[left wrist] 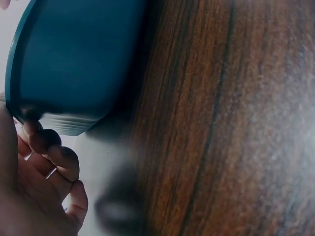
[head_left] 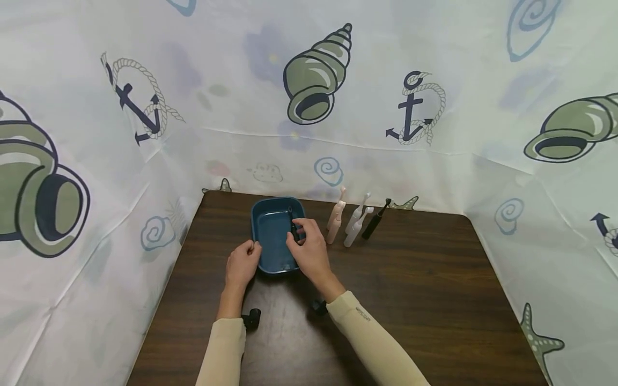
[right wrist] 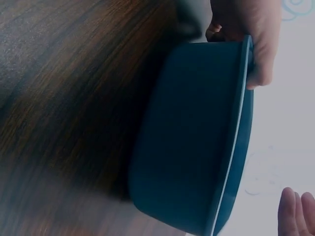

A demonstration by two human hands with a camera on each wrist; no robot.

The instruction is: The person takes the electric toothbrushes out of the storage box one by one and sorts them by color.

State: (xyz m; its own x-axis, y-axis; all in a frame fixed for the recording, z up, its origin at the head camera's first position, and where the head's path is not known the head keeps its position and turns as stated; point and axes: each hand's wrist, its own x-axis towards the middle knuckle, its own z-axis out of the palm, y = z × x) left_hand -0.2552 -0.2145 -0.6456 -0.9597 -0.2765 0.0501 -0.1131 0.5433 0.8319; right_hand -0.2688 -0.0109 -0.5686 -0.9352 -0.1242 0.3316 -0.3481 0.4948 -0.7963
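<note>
Standing on the dark tabletop (head_left: 410, 279), the blue basin (head_left: 270, 228) is steadied at its near rim by the left hand (head_left: 243, 265), while a black toothbrush (head_left: 293, 228), pinched over it by the right hand (head_left: 311, 249), could be dropped outside if released early.

left hand (head_left: 243, 262): fingers curled, pinching | right hand (head_left: 309, 247): grip closed, apparently

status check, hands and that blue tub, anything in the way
Left hand grips blue tub rim. Right hand holds black toothbrush over tub. Four more toothbrushes lie right of the tub, clear of it.
</note>
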